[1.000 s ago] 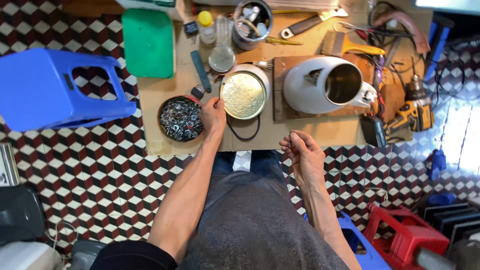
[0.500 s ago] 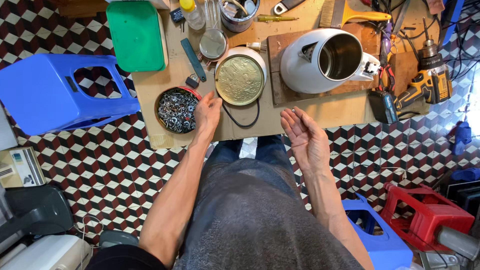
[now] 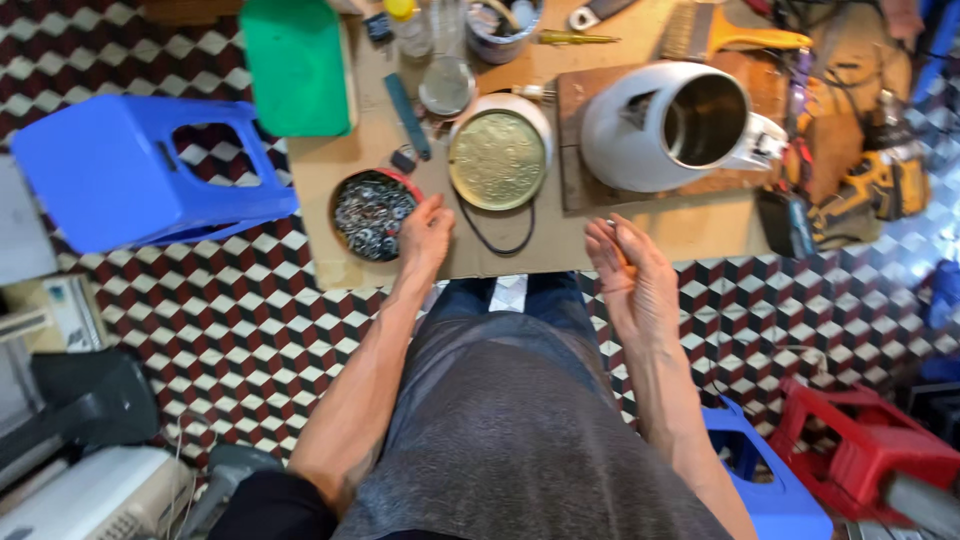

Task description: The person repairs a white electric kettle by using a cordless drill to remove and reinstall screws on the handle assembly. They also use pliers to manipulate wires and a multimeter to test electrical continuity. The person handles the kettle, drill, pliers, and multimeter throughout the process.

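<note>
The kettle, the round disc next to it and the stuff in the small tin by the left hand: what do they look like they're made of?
Kettle: white outer shell, probably plastic or enamel, with a shiny grey metal lining that looks like steel.
Round disc: dull, mottled brass-yellow metal.
Tin's contents: small glinting silver-grey pieces, likely steel hardware; too small to tell their kind. The left hand rests at the tin's rim.

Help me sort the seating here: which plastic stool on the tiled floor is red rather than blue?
The red stool at the lower right, beyond the right hand. The other two, the large blue stool at left and the small blue stool beside it, are blue.
</note>
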